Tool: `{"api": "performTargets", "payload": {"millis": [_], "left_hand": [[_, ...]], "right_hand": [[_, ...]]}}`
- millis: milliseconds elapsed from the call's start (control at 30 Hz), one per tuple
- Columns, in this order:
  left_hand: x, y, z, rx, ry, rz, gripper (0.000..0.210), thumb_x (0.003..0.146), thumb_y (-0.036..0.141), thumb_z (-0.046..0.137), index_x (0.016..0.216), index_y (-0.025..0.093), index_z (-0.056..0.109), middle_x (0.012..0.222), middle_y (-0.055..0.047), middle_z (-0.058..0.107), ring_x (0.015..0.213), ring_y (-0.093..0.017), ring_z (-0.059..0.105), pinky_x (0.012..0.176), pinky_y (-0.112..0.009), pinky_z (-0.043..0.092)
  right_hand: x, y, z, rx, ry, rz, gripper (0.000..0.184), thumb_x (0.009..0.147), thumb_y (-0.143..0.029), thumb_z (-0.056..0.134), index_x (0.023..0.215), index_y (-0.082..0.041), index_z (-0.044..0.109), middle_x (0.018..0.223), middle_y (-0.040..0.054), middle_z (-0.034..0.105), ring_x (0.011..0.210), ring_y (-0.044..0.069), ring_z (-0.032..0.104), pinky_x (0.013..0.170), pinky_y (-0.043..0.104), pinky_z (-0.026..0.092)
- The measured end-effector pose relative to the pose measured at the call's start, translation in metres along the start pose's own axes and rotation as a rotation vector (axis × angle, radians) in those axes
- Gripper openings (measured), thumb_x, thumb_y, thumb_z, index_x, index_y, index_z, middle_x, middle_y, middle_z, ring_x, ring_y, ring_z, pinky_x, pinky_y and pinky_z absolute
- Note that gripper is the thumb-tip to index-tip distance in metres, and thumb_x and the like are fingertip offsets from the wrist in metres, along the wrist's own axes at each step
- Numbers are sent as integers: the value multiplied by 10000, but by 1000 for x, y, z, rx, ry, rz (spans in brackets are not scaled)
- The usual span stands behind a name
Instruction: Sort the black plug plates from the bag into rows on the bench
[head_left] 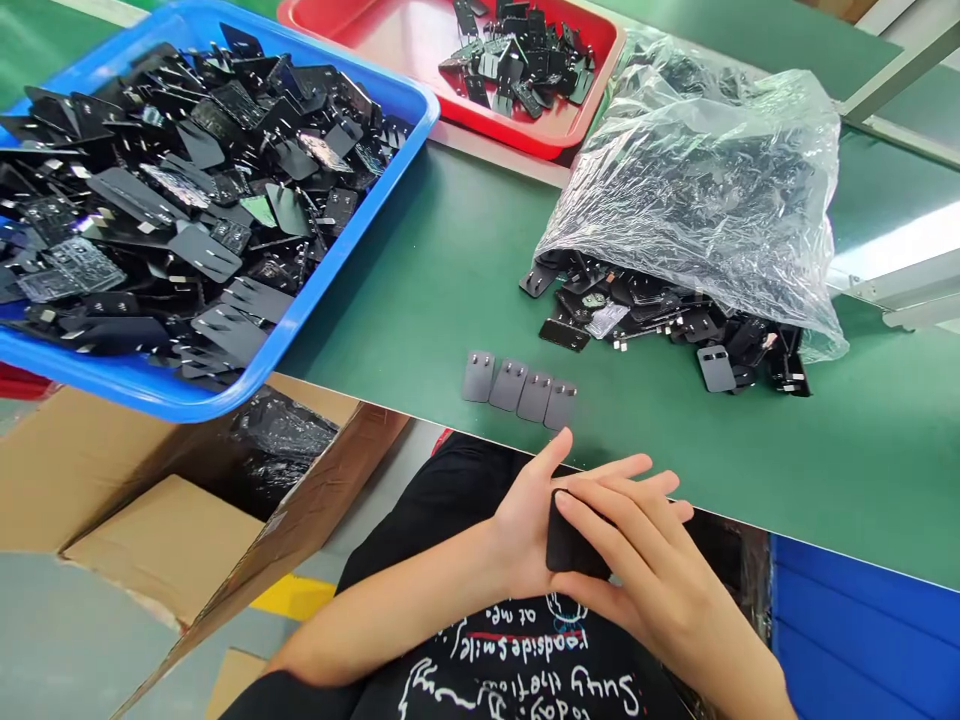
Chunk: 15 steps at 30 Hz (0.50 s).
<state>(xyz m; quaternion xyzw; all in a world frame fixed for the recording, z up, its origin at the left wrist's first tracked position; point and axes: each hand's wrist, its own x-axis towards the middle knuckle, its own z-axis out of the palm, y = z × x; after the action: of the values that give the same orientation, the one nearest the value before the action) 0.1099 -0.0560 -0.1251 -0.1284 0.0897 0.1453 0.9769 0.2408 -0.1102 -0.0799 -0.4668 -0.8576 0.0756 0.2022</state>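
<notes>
Over my lap, just in front of the table edge, my right hand [637, 535] holds a small black rounded plate [571, 540] between its thumb and fingers. Under it lies my left hand [529, 520], palm up, with thumb and fingers stretched out and the plate against the palm. The side of the plate facing me is plain; its other side is hidden. Beyond my hands, several dark grey plates with two metal prongs each, like plug faces [534, 396], lie in a row on the green table [405, 340].
A blue tray [315, 300] heaped with pronged plates stands at left. Behind is a red tray [360, 25] with more. At right, a clear plastic bag [697, 190] spills black pronged pieces [637, 310]. Below left stands an open cardboard box [187, 540]; a blue bin [862, 630] is lower right.
</notes>
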Motion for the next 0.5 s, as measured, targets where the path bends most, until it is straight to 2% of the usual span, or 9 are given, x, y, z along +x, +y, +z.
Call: {"api": "performTargets", "payload": {"millis": [167,267,400,500], "left_hand": [[-10,-1,-2,111,37,-43,797,980,579,74,1255,59,612,1226,-190,646,1192,-288,565,1052,-396,307],[-18,-1,-4,163,25,-30,838,983,538,11,1156,51,670,1055,-191,698,1047,-282,619,970,-384,350],[-28,0,-6,112,28,-35,741,985,569,134,1194,87,655,1027,-149,696,925,-221,615,949,-347,352],[-33,6,-4,69,20,-42,645,968,585,283,1278,121,605,1140,-135,659,1016,-206,587,977,-329,345]], "right_hand": [[-9,6,-3,15,3,44,383,936,-289,596,1260,-89,556,1152,144,665,1069,266,597,882,425,545],[-12,10,-2,42,-9,61,394,926,-301,617,1266,-112,558,1150,135,669,1068,265,593,864,426,530],[-17,19,2,134,-45,36,509,928,-456,583,1292,-104,531,1206,161,639,1146,285,549,920,453,477],[-21,28,2,196,-34,63,665,893,-556,580,1355,-91,469,1272,195,582,1210,309,499,977,484,431]]}}
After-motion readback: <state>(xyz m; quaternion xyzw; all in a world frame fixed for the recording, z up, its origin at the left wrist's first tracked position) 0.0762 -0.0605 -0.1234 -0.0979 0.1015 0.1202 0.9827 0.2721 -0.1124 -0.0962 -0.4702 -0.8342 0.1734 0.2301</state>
